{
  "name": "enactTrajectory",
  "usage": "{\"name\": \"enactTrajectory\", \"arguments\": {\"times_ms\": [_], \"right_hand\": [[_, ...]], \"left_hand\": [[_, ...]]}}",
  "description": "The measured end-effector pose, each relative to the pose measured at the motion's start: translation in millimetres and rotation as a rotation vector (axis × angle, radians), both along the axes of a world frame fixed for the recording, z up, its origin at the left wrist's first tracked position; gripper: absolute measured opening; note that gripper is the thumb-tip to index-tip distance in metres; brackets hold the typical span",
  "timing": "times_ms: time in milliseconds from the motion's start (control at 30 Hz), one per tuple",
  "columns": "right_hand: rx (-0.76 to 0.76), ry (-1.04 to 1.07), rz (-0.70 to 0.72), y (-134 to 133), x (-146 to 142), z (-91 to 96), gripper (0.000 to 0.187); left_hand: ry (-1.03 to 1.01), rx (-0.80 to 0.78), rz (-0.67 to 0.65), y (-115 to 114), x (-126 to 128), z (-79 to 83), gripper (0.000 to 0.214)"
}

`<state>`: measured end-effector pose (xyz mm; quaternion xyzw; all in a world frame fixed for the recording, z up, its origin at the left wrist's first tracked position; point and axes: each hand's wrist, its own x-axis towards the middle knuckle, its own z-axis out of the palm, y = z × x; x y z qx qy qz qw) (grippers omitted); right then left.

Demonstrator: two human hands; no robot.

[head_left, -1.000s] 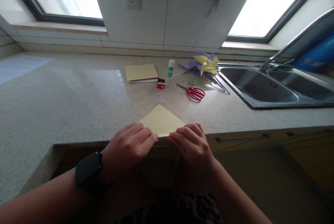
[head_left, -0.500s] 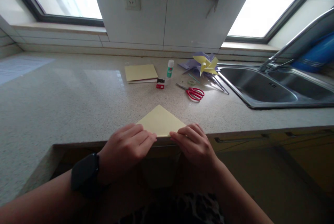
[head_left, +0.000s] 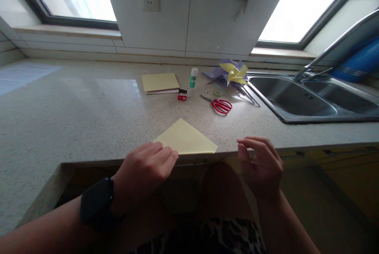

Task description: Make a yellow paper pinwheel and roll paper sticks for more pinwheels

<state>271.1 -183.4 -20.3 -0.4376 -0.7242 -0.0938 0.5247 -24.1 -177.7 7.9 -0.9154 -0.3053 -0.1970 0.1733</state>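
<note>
Pale yellow paper point(head_left: 186, 142), folded into a flat triangle, is lying at the front edge of the counter point(head_left: 74, 116). Its apex is pointing away from the person; the long folded edge is running left-right along the counter lip. Left hand point(head_left: 145, 169) is pressing flat-fingered on the left corner. Right hand point(head_left: 262, 164), on the paper half a second ago, is now hovering off to the right, fingers loosely curled, holding nothing.
</note>
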Motion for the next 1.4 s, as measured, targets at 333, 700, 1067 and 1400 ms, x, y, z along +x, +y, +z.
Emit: {"name": "enactTrajectory", "arguments": {"times_ms": [333, 700, 1067, 1400], "right_hand": [[-0.173, -0.314, 0.215, -14.7, -62.3, -5.5, 0.021], [-0.388, -0.401, 0.24, 5.6, -63.5, 4.8, 0.012], [-0.239, -0.297, 0.284, 5.8, -57.8, -8.2, 0.009], [-0.116, -0.313, 0.22, 3.8, -60.9, -17.6, 0.012]], "left_hand": [[0.065, 0.008, 0.051, -3.3, 1.9, -3.2, 0.014], [0.061, -0.023, 0.06, 0.1, 2.3, -3.0, 0.014], [-0.007, -0.032, -0.002, 1.7, -2.6, -2.9, 0.011], [0.086, 0.171, 0.011, -6.4, 8.2, -3.4, 0.018]]}}
